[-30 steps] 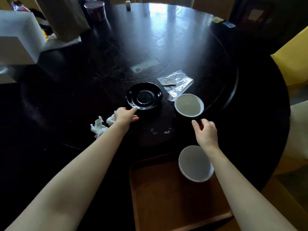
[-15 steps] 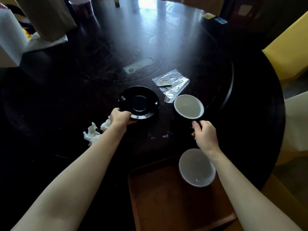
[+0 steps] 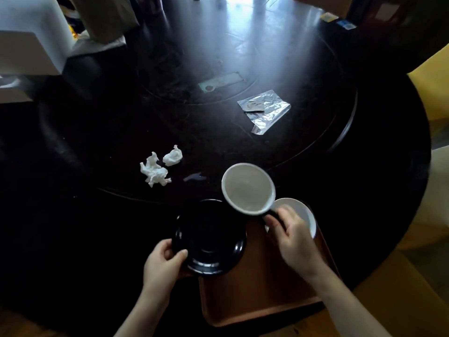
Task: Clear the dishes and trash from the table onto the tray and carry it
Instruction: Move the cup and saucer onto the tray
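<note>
My left hand (image 3: pixel 162 262) grips the near-left rim of a black saucer (image 3: pixel 210 239), held over the far-left corner of the brown tray (image 3: pixel 257 293). My right hand (image 3: pixel 291 235) holds a dark mug with a white inside (image 3: pixel 247 188) by its handle, tilted toward me above the tray's far edge. A white bowl (image 3: pixel 305 212) sits on the tray's far-right corner, partly hidden behind that hand. Crumpled white tissues (image 3: pixel 158 170) and a clear plastic wrapper (image 3: pixel 264 109) lie on the dark round table (image 3: pixel 364 190).
A white box (image 3: pixel 29 42) and a paper bag (image 3: pixel 107 18) stand at the table's far left. A paper slip (image 3: pixel 220 82) lies on the turntable centre. Yellow chairs (image 3: pixel 432 86) stand to the right.
Both hands have pulled back toward me. The left carried the black saucer from the table to above the tray; the right lifted the mug off the table by its handle.
</note>
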The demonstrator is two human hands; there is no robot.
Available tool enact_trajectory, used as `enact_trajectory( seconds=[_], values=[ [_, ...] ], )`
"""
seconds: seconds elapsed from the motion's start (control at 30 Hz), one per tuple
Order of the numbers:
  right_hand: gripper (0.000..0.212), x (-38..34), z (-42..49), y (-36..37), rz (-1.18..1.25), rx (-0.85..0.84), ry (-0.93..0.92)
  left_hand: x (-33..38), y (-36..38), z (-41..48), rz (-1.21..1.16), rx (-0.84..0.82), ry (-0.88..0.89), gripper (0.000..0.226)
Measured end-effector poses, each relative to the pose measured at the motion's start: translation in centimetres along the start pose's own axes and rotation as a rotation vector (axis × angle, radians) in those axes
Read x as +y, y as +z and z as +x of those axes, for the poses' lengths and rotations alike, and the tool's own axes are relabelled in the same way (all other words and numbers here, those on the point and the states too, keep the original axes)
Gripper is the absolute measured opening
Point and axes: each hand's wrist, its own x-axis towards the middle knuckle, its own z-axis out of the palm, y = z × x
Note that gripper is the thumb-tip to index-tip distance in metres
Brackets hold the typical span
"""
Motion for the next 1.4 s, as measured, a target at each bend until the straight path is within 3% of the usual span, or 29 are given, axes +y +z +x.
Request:
enact_trajectory(
  seconds=[0.27, 0.67, 0.83, 0.97, 1.17, 1.27, 1.4],
  values=[
    [0.013, 1.2, -5.8, 3.8, 0.061, -0.161, 0.029, -4.4, 1.6, -0.8, 0.170, 0.019, 0.005, 0.020],
    [0.015, 3.4, -6.6, 4.3, -0.025, -0.243, 0.004, -4.6, 3.1, -0.6, 0.351, -0.038, 0.100, 0.022],
    [0.016, 4.2, -5.9, 3.9, -0.063, -0.277, 0.000, -4.3, 2.9, -0.7, 0.453, -0.040, 0.127, 0.055],
    [0.020, 4.4, -5.5, 3.5, -0.092, -0.315, 0.000, -4.0, 2.6, -0.9, 0.506, -0.053, 0.154, 0.062],
    [0.020, 4.6, -4.6, 2.7, -0.122, -0.379, -0.020, -3.8, 1.1, -0.5, 0.705, -0.107, 0.252, 0.060],
    [0.021, 4.5, -4.1, 2.8, -0.141, -0.401, -0.026, -4.6, 0.5, -0.5, 0.773, -0.103, 0.199, 0.061],
    [0.022, 4.4, -4.2, 2.9, -0.145, -0.352, -0.034, -5.5, 0.9, -1.2, 0.704, -0.060, 0.141, 0.041]
  ],
)
